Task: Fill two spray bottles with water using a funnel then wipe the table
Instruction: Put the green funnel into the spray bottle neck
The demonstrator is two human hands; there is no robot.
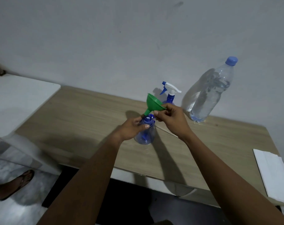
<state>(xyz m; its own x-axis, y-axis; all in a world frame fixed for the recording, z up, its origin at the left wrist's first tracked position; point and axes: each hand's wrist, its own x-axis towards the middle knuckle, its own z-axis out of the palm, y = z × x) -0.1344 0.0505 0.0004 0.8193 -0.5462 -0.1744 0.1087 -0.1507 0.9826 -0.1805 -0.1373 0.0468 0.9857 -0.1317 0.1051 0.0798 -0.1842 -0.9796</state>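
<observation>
- Head view, early in the job: the left hand (131, 129) grips the neck of the open spray bottle (145, 135), fingers (145, 126) curled round it, and the bottle stands on the bench (81, 119) near its middle.
- The right hand (172, 120) pinches the rim of the green funnel (154, 103) between thumb and fingertips. The funnel is tilted, its spout just above the bottle mouth and, as far as I can tell, not yet seated in it.
- No water level shows in the open bottle, so I judge that filling has not begun.
- A second spray bottle (169, 95) stands behind, near the wall (138, 38), with its white trigger head on. It looks untouched.
- The large water bottle (209, 91) stands upright to the right, cap on and mostly full.
- Still to do, by my reckoning: seat the funnel, uncap and pour, close the first bottle, repeat for the second, then wipe.
- A white folded sheet (274, 172), probably the wiper, lies at the bench's right edge, well apart from the bottles.
- The bench is pale wood-grain set against a plain grey-white wall. No spill shows on it.
- A white surface (16, 98) adjoins the bench on the left, and a sandalled foot (19, 182) rests on the mottled floor (32, 200).
</observation>
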